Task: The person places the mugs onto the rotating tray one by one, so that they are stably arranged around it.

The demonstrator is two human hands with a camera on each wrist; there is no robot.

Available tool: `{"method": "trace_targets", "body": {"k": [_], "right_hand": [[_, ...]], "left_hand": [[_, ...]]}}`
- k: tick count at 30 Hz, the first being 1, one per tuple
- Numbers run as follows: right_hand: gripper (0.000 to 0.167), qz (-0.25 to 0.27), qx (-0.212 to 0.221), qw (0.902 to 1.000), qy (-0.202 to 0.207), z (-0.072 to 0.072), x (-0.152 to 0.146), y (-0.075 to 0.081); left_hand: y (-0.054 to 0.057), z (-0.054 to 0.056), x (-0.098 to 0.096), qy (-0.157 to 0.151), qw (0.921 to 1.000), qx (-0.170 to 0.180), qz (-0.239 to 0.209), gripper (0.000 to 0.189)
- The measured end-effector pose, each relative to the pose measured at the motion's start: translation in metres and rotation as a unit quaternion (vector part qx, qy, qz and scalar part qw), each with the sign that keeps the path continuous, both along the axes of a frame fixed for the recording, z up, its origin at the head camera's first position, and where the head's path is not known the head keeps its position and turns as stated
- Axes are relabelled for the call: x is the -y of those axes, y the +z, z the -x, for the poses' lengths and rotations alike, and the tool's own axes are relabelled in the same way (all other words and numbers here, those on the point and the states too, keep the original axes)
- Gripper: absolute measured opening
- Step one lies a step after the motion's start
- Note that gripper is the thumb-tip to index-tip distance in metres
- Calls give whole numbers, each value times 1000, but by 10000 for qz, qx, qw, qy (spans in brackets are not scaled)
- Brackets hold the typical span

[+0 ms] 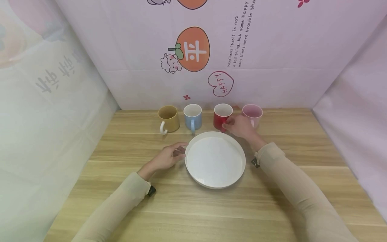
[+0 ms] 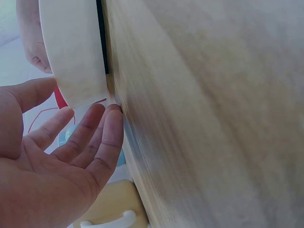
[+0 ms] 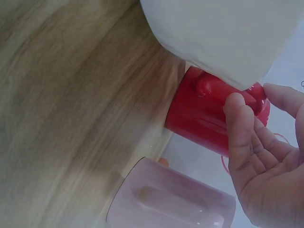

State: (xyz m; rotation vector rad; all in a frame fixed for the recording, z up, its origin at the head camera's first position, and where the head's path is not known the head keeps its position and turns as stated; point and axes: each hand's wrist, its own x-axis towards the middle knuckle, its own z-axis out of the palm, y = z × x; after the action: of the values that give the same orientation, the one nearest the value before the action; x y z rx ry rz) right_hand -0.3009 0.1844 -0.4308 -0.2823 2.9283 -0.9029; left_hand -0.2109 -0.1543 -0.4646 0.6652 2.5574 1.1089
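Your right hand point(image 1: 241, 126) is at the red mug point(image 1: 218, 121), right of centre in the frame, with thumb and forefinger bent in and pinching its handle point(image 3: 213, 87) from both sides; the other fingers curve loosely. The mug stands upright on the wooden table point(image 1: 193, 215), just behind the far rim of the white round tray point(image 1: 215, 161), which sits at the centre of the frame with its bare inside facing up. Your left hand point(image 1: 165, 157) is at the tray's left edge, fingers spread and gently bent, thumb apart from them, gripping nothing; you cannot tell from these views how firmly the fingertips touch the rim. Just right of your right hand stands the pink mug point(image 1: 252, 109), partly hidden by it. Left of the red one, along the back of the table, are the light blue mug point(image 1: 193, 121), its handle towards you, and the yellow mug point(image 1: 172, 124) with a white handle point(image 1: 163, 128). Behind them, across the top of the frame, hangs a printed white cloth point(image 1: 145, 43).
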Motion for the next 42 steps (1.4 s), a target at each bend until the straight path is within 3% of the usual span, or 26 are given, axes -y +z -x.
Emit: {"method": "trace_targets", "body": {"k": [8, 13, 24, 32, 42], "right_hand": [[30, 368, 404, 9985, -34, 0, -8, -1], [27, 686, 437, 9967, 33, -1, -12, -1], [29, 737, 427, 9964, 8, 0, -12, -2], [26, 998, 138, 9947, 201, 0, -15, -1], [25, 662, -146, 9976, 155, -2, -16, 0]], "left_hand": [[0, 0, 0, -39, 10000, 19, -62, 50], [-1, 0, 1, -64, 10000, -12, -58, 50], [2, -1, 1, -39, 10000, 45, -19, 50], [1, 1, 1, -87, 9999, -22, -51, 50], [0, 2, 1, -62, 10000, -48, 43, 50]]}}
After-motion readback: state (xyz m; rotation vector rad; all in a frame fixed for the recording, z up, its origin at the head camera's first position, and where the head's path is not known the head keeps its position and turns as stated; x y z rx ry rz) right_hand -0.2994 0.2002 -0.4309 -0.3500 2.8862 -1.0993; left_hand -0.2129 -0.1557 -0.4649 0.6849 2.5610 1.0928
